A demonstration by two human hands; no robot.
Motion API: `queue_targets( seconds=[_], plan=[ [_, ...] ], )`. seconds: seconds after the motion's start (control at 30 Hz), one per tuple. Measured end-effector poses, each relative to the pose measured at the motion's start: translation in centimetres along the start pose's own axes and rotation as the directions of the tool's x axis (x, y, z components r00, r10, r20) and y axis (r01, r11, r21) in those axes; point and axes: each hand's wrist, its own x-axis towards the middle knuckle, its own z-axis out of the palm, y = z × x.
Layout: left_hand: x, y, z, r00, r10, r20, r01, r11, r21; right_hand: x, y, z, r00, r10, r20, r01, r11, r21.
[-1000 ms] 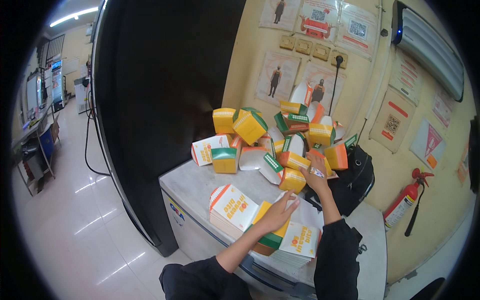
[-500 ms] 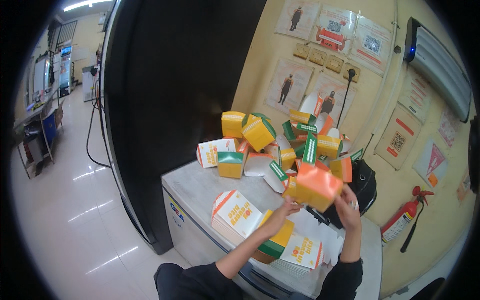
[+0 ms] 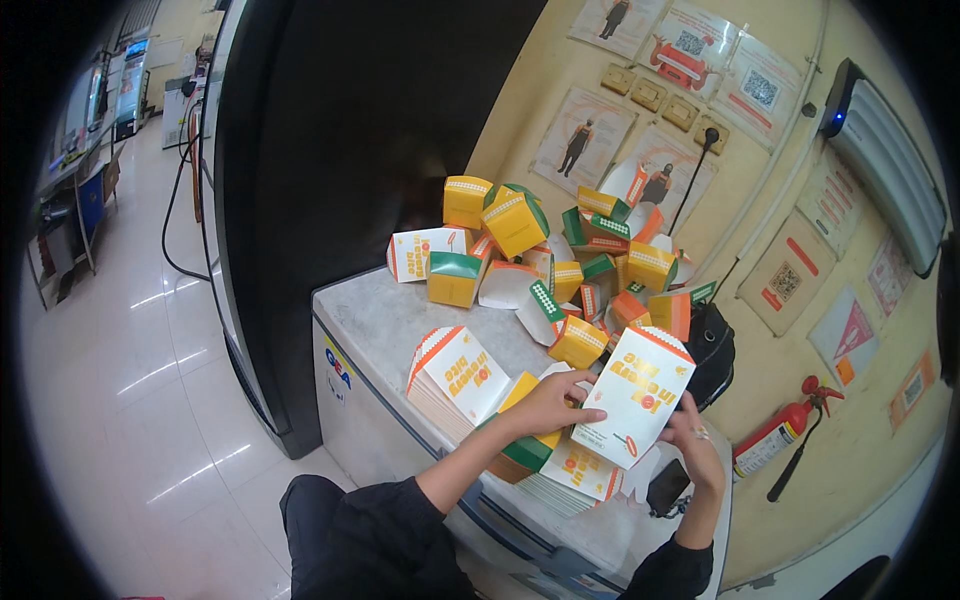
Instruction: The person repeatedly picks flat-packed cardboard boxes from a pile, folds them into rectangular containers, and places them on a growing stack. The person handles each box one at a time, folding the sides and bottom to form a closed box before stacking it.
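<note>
Between my two hands is a white paper food carton with yellow lettering and an orange scalloped edge; it looks flat. My left hand pinches its left edge, thumb on the front. At its right edge are the fingers of my right hand, partly hidden behind it. Below the held carton lies a stack of flat white cartons, and a second stack lies to the left. Between the stacks sits a yellow and green carton piece, partly covered by my left forearm.
A heap of folded yellow, green and orange cartons fills the back of the white chest top. A black bag and a phone lie at the right. A fire extinguisher hangs on the wall; a black panel stands left.
The folded orange and yellow carton my hands held has left them; a flat white carton is in them now. The phone at the right has come into view.
</note>
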Motion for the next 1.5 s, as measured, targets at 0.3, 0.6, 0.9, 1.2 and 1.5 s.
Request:
queue_targets(
  seconds=[0.3, 0.6, 0.9, 1.2, 1.5],
  plan=[
    [1.2, -2.4, -0.9, 0.965, 0.053, -0.255, -0.136, 0.937, -0.32, 0.3, -2.1, 4.7, 0.895, -0.014, -0.445, 0.06, 0.994, 0.088],
    [1.1, -2.8, -1.8, 0.862, 0.032, -0.506, -0.36, 0.741, -0.567, 1.6, 7.5, 13.8, 0.684, 0.208, -0.699, 0.454, 0.628, 0.632],
    [0.6, -1.5, -3.1, 0.877, 0.112, -0.467, -0.34, 0.831, -0.439, -0.1, 8.4, 17.8, 0.592, -0.021, -0.806, -0.103, 0.99, -0.101],
    [-0.2, 0.4, 0.1, 0.998, 0.0, -0.059, 0.051, 0.501, 0.864, -0.4, 8.0, 20.0, 0.688, -0.106, -0.717, -0.235, 0.903, -0.359],
    [-0.1, -2.1, 1.2, 0.998, -0.054, -0.039, 0.054, 0.296, 0.954, -1.8, -1.2, 10.4, 0.58, -0.617, -0.531, -0.02, 0.642, -0.767]
  ],
)
